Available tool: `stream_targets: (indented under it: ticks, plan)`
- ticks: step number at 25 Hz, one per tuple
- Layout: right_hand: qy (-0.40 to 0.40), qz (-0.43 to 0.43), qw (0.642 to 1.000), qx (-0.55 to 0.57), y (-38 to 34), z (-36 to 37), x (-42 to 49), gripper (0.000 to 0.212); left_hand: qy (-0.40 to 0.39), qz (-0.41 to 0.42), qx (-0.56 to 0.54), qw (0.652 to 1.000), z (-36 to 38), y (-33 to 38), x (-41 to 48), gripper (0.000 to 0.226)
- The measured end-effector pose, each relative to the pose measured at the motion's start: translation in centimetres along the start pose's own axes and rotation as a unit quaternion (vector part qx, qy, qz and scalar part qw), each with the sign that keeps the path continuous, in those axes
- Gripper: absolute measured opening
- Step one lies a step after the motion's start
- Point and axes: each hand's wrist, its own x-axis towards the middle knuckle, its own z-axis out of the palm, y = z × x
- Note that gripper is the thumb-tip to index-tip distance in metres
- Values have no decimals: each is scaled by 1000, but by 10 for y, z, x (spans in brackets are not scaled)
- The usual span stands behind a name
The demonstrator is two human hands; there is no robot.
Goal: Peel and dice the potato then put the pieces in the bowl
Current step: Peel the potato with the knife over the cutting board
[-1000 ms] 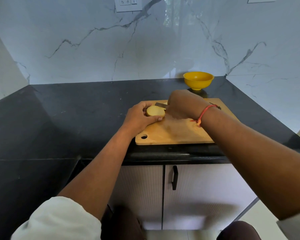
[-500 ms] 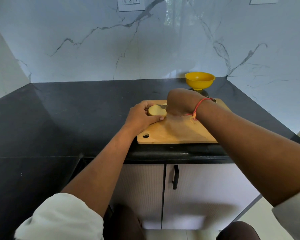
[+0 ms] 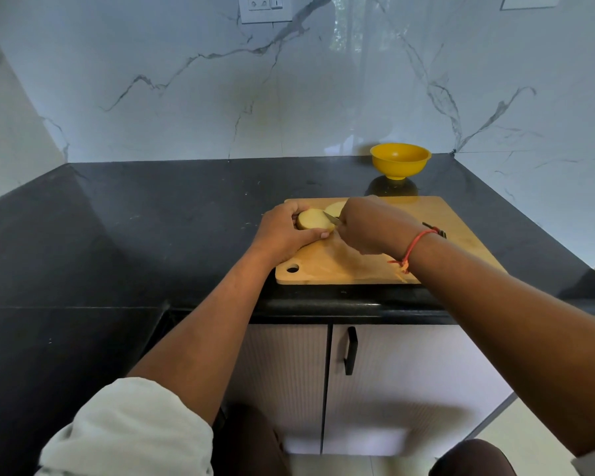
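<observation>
At the far left corner of the cutting board point(image 3: 461, 235), the potato point(image 3: 311, 219) is being gripped by the curled left hand point(image 3: 282, 231), and the knife point(image 3: 332, 219) is being clutched in the right hand point(image 3: 368, 228). A cut piece point(image 3: 335, 207), newly freed, is lying just behind it. Dicing is judged to be getting under way, with the bowl point(image 3: 400, 161) beyond the board not yet being filled.

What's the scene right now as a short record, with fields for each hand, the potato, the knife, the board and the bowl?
cutting board: wooden, on black counter
left hand: grips potato half on the cutting board
right hand: grips knife, blade at the half's right edge
second potato piece: on the cutting board, behind the blade
bowl: yellow, on the counter behind the cutting board, no pieces visible inside
</observation>
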Motion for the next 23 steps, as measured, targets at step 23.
stream_targets:
  ticks: [23]
  plan:
    - [14, -15, 996, -89, 25, 11, -49, 22, -32, -25, -41, 998, -4, -2, 3, 76]
